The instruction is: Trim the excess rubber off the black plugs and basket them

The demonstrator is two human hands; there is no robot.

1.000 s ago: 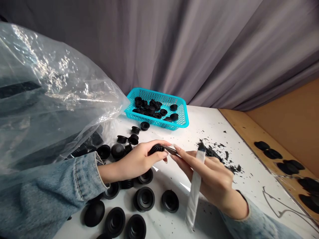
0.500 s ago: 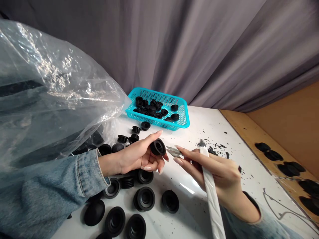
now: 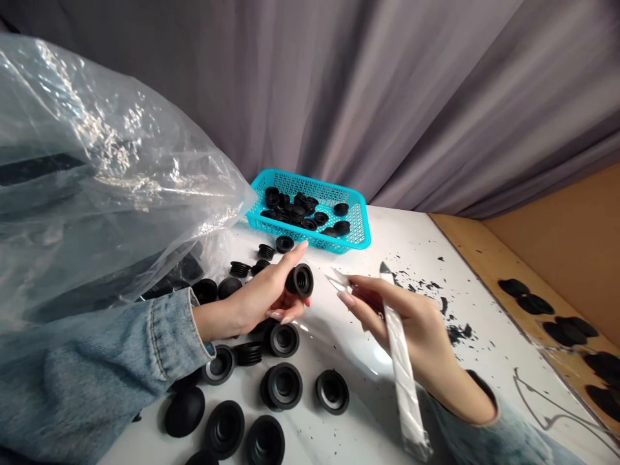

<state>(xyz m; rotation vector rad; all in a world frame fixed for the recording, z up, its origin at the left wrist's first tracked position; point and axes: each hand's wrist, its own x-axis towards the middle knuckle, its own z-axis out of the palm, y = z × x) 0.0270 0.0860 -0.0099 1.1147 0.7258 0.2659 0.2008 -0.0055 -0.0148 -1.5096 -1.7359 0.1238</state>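
My left hand (image 3: 268, 294) is closed around a black ribbed rubber plug (image 3: 301, 280), its hollow side turned toward the right. In my right hand (image 3: 407, 320), thumb and fingers pinch a pair of pointed silver tweezers (image 3: 340, 280), tips a short way from the plug. That same hand also keeps hold of a knife with a white-wrapped handle (image 3: 402, 378), its dark pointed blade standing up beyond the fingers. Below my left hand, several similar black plugs (image 3: 284, 385) lie on the white table (image 3: 358, 426), some hollow side up, one dome up.
A turquoise basket (image 3: 358, 240) holding several black plugs stands at the back. To the left bulges a large clear plastic bag (image 3: 145, 161). Black rubber scraps (image 3: 458, 332) litter the table's right side. More black pieces (image 3: 535, 303) rest on the wooden strip beyond.
The plug in my left hand has shifted slightly left and turned. A gap has widened between it and the tweezers. My right hand has tilted, bringing the wrapped handle's lower end into view.
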